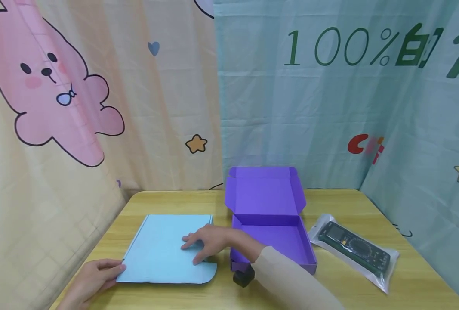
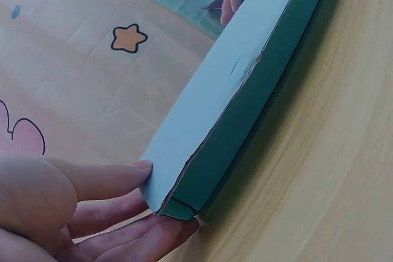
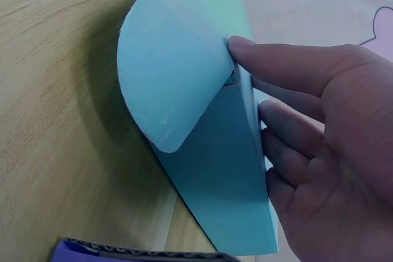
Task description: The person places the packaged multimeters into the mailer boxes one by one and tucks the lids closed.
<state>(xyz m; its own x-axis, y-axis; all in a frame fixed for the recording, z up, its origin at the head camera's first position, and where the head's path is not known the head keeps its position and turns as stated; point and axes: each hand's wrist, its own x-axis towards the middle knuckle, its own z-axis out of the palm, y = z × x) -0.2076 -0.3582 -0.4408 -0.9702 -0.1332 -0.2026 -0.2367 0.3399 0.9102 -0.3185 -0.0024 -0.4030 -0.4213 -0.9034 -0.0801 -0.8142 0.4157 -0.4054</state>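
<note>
A flat light-blue cardboard box [image 1: 163, 245] lies on the left half of the table with its lid down. At its near left corner, my left hand [image 1: 93, 277] pinches the box, thumb on top and fingers below, as the left wrist view shows. My right hand [image 1: 210, 241] rests on the box's right part, fingers spread over the lid. In the right wrist view a rounded flap [image 3: 175, 59] sticks out at the near right corner, and the thumb touches the box beside it.
A purple box [image 1: 268, 193] stands with its lid up, right of the blue one, partly behind my right forearm. Farther right lies a multimeter [image 1: 355, 247] in a clear bag. Printed curtains [image 1: 252, 107] hang behind the wooden table [image 1: 175, 202].
</note>
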